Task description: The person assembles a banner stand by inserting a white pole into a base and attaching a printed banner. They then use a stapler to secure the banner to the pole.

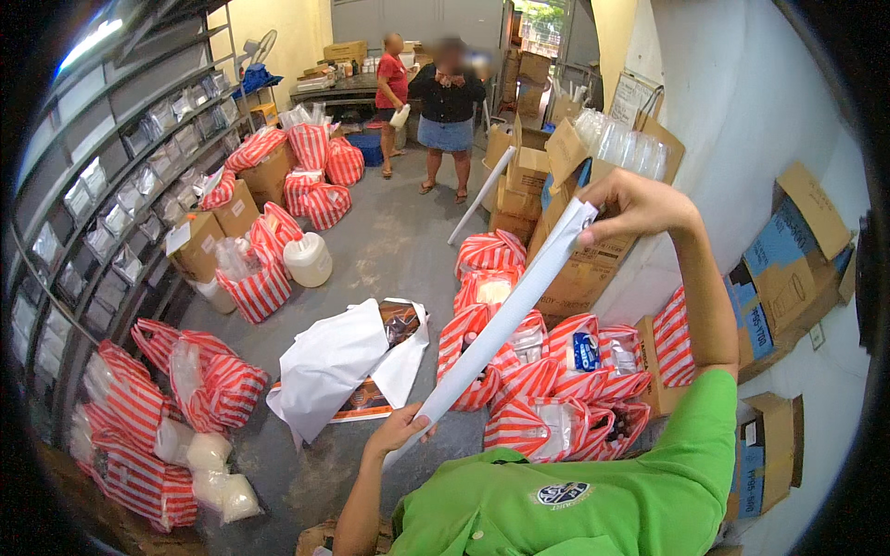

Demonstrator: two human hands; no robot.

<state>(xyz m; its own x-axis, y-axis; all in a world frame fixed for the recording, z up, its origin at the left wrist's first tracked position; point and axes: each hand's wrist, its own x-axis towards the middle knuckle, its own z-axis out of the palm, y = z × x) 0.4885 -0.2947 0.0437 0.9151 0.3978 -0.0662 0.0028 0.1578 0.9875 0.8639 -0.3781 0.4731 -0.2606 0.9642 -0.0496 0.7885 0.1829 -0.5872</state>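
Note:
A long white strip, like a sheet rolled or folded lengthwise [505,320], slants across in front of me. My right hand [640,206] is raised high and pinches its upper end. Lower down, the fingers of my left hand [400,430] close round it near the other end. Whether it is paper or plastic cannot be made out. Beyond my left hand, a crumpled white sheet [324,366] lies on the floor, its turned-over parts showing a dark brown and orange print [400,322].
Red-and-white striped bags [528,428] crowd the floor at right; more [218,385] stand at left beside metal shelving [120,176]. Cardboard boxes [579,269] line the right wall. A white jug [308,259] stands left of centre. Two people [447,111] stand at the back.

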